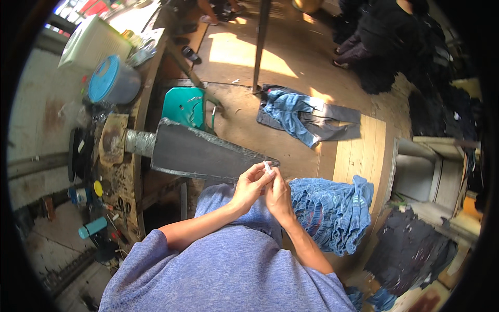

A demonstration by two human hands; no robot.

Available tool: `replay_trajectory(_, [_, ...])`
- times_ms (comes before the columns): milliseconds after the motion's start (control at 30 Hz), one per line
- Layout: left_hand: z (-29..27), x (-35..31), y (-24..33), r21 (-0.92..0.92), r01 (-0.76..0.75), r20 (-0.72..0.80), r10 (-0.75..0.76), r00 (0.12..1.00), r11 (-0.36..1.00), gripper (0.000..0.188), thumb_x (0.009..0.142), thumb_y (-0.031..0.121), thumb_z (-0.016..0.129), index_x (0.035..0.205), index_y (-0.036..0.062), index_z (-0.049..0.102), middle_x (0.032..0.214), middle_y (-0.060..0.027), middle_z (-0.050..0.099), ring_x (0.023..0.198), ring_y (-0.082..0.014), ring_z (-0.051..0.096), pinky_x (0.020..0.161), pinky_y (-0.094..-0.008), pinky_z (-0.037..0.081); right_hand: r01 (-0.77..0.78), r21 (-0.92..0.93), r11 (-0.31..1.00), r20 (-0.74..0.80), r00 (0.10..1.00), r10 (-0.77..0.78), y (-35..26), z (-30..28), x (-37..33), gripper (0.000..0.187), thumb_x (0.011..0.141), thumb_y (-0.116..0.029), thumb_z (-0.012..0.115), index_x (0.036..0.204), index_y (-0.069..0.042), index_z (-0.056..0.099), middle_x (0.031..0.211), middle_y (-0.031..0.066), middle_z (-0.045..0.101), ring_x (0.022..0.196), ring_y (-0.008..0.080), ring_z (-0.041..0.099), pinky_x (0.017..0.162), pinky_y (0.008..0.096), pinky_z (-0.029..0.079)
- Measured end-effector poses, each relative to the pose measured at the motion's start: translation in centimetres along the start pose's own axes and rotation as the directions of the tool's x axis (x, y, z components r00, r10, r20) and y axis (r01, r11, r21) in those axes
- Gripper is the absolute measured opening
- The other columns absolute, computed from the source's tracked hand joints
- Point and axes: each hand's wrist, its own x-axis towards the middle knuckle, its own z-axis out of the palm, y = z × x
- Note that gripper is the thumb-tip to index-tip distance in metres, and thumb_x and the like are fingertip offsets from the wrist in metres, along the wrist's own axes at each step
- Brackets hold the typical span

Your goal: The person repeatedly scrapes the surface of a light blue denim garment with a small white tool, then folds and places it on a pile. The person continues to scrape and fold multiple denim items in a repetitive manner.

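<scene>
My left hand (250,188) and my right hand (278,193) meet in front of my body, fingers pinched together. Between their fingertips is a small white piece (267,167), too small to make out its kind. Just beyond them lies the narrow end of a long dark board (208,152) with taped, worn edges, which widens toward the left. A pile of blue denim garments (332,210) sits to the right of my right forearm. Farther off, blue jeans (291,112) lie over dark grey trousers (332,130) on the floor.
A wooden bench (136,208) on the left carries scissors (123,205) and a lidded plastic tub (117,80). Beyond the board stands a green plastic chair (183,106). A thin post (261,44) rises ahead. A person (382,31) stands far right near dark cloth heaps (410,249).
</scene>
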Motion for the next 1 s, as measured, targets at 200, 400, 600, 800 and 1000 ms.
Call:
replay_trajectory(200, [-5.1,-1.3,1.1,-0.253,-0.089,0.004,0.093,0.996,0.963,0.040,0.110,0.028,0.066,0.148,0.0143,0.063,0.135,-0.0056,0.074,0.117,-0.0141,0.070,0.092,-0.0347,0.061,0.110,-0.309,0.945,0.166,0.984,-0.061,-3.2,4.5,0.8,0.026,0.108,-0.017,0.056,0.128,0.000,0.061,0.089,0.0264,0.074,0.077,0.0468,0.073,0.063,0.0559,0.057])
replay_trajectory(400, [-11.2,-3.1,3.6,-0.371,-0.110,-0.018,0.111,0.994,0.922,0.042,0.111,0.028,0.064,0.150,0.0133,0.059,0.134,-0.0087,0.074,0.115,-0.0152,0.072,0.090,-0.0309,0.061,0.251,-0.407,0.878,0.220,0.960,-0.172,-7.2,10.1,1.5,0.025,0.107,-0.018,0.060,0.126,-0.002,0.065,0.089,0.0225,0.075,0.075,0.0425,0.074,0.064,0.0519,0.058])
replay_trajectory(600, [-19.5,-4.7,6.7,-0.620,-0.200,-0.179,0.112,0.978,0.759,0.040,0.114,0.026,0.058,0.150,0.0089,0.055,0.131,-0.0159,0.073,0.117,-0.0230,0.072,0.098,-0.0377,0.062,0.544,-0.474,0.693,0.339,0.839,-0.426,-11.8,19.3,3.7,0.027,0.104,-0.019,0.064,0.127,-0.006,0.072,0.078,0.0158,0.073,0.069,0.0333,0.074,0.060,0.0451,0.057])
replay_trajectory(800, [-29.6,-4.3,8.4,-0.729,-0.375,-0.387,0.106,0.916,0.573,0.033,0.113,0.029,0.058,0.122,-0.0016,0.067,0.123,-0.0161,0.076,0.113,-0.0246,0.073,0.103,-0.0394,0.060,0.657,-0.467,0.592,0.498,0.749,-0.438,-15.6,30.6,5.8,0.026,0.105,-0.021,0.062,0.124,-0.007,0.071,0.072,0.0141,0.072,0.064,0.0329,0.073,0.056,0.0466,0.058])
replay_trajectory(1000, [-38.4,-2.5,9.2,-0.783,-0.448,-0.481,0.036,0.876,0.432,0.026,0.107,0.029,0.070,0.113,0.0034,0.073,0.114,-0.0097,0.077,0.106,-0.0188,0.073,0.096,-0.0385,0.059,0.707,-0.532,0.466,0.643,0.695,-0.321,-17.3,40.4,8.8,0.021,0.105,-0.025,0.056,0.112,-0.009,0.067,0.071,0.0175,0.074,0.062,0.0390,0.075,0.053,0.0544,0.057])
